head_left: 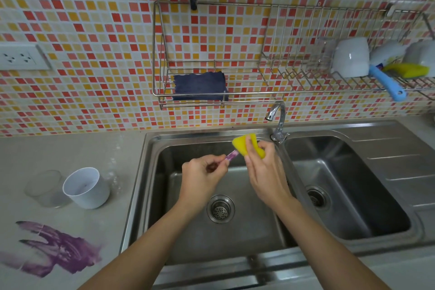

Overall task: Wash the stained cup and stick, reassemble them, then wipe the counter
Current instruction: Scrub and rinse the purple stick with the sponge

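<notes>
While the left hand (202, 175) pinches the stick (229, 156), its tip sits inside the sponge (247, 146) gripped by right-hand fingers (254, 160).

Left hand (202, 175) pinches purple-stained stick (231, 156) (over sink (150, 172)); right hand (264, 172) folds sponge (247, 146) around it.

Bare left grip (202, 178), bare right grip (267, 179), slender bare forearms (150, 238).

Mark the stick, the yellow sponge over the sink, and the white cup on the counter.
stick (231, 156): head view, on the exposed purple-stained stretch.
yellow sponge (240, 143): head view, on the bare upper-left face.
white cup (95, 195): head view, on the outer side wall.
</notes>
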Demonstrator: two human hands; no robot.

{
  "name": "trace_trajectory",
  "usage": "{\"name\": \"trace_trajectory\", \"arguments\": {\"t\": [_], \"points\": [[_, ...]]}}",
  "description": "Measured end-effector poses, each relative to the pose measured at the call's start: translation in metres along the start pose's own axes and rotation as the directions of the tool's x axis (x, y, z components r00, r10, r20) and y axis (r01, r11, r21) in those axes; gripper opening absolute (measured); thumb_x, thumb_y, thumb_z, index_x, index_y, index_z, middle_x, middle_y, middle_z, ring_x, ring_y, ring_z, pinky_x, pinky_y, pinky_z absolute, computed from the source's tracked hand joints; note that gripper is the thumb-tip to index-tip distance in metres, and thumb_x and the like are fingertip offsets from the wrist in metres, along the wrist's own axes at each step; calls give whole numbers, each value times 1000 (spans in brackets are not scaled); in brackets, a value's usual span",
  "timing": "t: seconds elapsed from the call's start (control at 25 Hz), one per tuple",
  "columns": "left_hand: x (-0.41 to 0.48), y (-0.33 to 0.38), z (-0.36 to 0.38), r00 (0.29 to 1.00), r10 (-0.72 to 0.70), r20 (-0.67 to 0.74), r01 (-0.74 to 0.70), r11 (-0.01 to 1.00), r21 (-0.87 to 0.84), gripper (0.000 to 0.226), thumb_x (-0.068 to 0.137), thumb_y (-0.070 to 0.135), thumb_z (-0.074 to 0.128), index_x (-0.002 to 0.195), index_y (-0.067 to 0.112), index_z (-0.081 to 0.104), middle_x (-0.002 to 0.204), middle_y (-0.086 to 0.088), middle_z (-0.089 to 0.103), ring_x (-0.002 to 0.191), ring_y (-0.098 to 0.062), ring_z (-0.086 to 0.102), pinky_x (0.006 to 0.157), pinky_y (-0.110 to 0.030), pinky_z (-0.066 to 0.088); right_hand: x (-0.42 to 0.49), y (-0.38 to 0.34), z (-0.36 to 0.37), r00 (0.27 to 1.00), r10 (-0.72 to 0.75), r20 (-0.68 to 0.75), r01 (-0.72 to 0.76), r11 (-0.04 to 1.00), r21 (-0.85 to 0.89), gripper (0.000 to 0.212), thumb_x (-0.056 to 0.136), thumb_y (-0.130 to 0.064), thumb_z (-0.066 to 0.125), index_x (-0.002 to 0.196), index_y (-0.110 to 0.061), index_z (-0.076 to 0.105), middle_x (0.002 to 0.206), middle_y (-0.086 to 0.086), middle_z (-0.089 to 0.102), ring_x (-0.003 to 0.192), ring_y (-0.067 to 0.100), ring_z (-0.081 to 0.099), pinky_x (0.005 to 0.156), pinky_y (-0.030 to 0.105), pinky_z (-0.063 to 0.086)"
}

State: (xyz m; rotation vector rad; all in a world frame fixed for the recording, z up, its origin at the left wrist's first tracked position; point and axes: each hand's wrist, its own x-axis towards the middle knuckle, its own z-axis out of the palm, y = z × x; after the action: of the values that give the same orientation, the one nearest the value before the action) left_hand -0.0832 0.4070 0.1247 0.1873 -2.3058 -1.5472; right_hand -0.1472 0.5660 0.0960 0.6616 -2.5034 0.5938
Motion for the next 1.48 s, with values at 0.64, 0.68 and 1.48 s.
{"name": "trace_trajectory", "arguments": {"t": [0.64, 0.68, 1.48], "points": [[5, -2, 8, 997, -72, 19, 73, 995, -63, 13, 80, 22, 72, 89, 15, 77, 72, 8, 72, 70, -4, 67, 72, -19, 54, -8, -11, -1, 999, 34, 9, -33, 999, -10, 56, 99, -41, 18, 142, -9, 32, 109, 22, 46, 85, 33, 55, 69, 38, 49], [6, -1, 8, 996, -92, 23, 93, 992, -81, 10, 81, 21, 72, 86, 14, 77, 71, 6, 72, 69, -3, 66, 71, -17, 53, -9, -9, 0, 1000, -7, 19, 7, 1000, -31, 54, 98, -39, 22, 141, -9, 33, 108, 22, 48, 84, 33, 56, 68, 38, 49], [15, 10, 9, 706, -564, 429, 691, 417, -590, 13, 89, 6, 58, 89, -3, 67, 63, -7, 62, 48, -6, 56, 47, -13, 50, -8, 0, 0, 999, -19, -51, 19, 1000, -8, 52, 99, -39, 22, 143, -12, 29, 111, 21, 45, 88, 33, 55, 71, 38, 50]]}}
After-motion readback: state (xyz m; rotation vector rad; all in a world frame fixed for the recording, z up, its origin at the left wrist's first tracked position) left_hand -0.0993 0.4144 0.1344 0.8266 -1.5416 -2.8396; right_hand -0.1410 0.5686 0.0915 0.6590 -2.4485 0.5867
